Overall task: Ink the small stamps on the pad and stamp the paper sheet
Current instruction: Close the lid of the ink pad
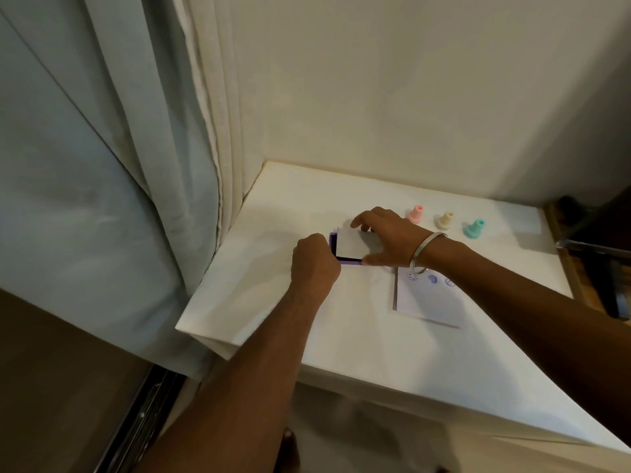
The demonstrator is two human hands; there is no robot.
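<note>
A purple ink pad (345,260) lies on the white table (341,336), its grey lid (355,244) raised at an angle over the dark pad. My left hand (316,261) grips the pad's near left edge with curled fingers. My right hand (386,235) holds the lid from the right, thumb under its lower edge. Three small stamps stand upright behind: pink (416,214), cream (444,221), teal (474,228). The paper sheet (426,302) lies to the right with three blue prints along its top, partly under my right wrist.
A curtain (136,165) hangs at the table's left edge and a wall stands behind. Dark furniture (597,250) sits past the right edge. My right wrist wears a metal bangle (426,249).
</note>
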